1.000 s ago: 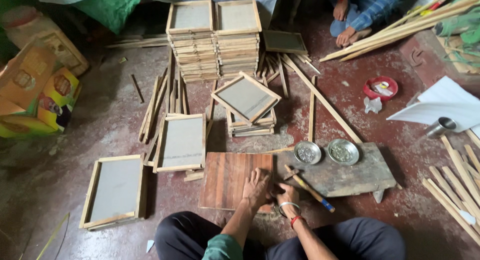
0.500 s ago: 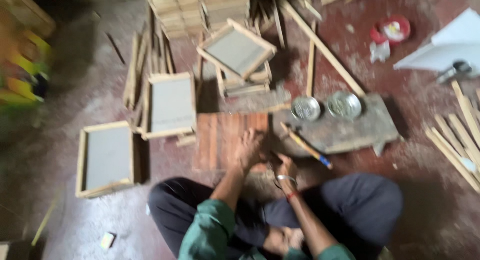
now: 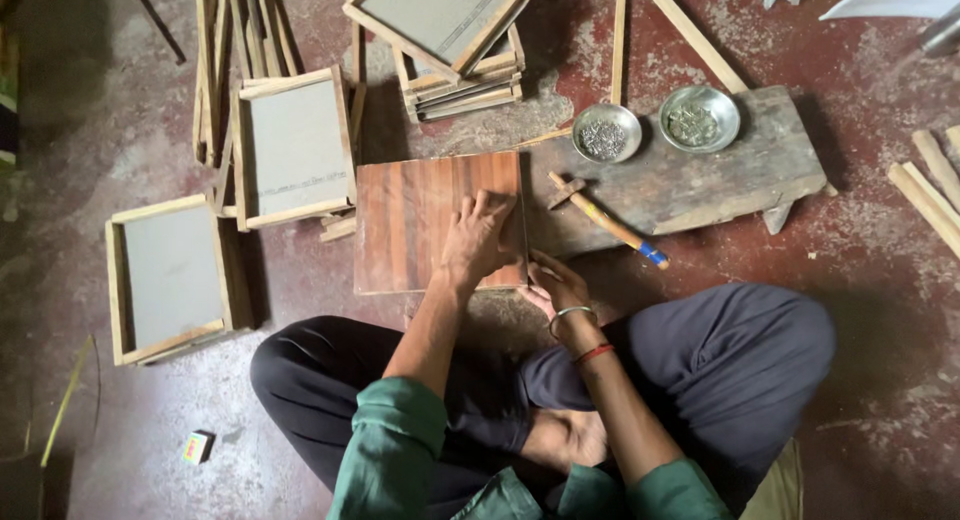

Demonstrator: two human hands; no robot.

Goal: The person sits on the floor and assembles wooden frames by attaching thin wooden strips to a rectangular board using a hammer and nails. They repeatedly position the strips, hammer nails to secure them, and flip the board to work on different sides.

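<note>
A brown wooden board [image 3: 420,220] lies flat on the floor in front of my crossed legs. My left hand [image 3: 480,240] rests palm-down on its right part, fingers reaching the right edge. Just beside it, my right hand [image 3: 553,285], with bangles on the wrist, curls its fingers on the board's lower right corner. A hammer [image 3: 605,220] with a wooden handle and blue end lies on a low wooden block [image 3: 730,175], just right of my hands.
Two metal bowls [image 3: 605,132] [image 3: 699,118] of small nails sit on the block. Framed slates lie at left [image 3: 175,278] and behind the board [image 3: 295,148], with a stack [image 3: 445,30] further back. Loose wooden strips [image 3: 930,190] lie right. A small box [image 3: 197,446] is near my left knee.
The view has tilted down and come closer to the board. Both hands stay at the board's right edge, the left now flatter on its surface.
</note>
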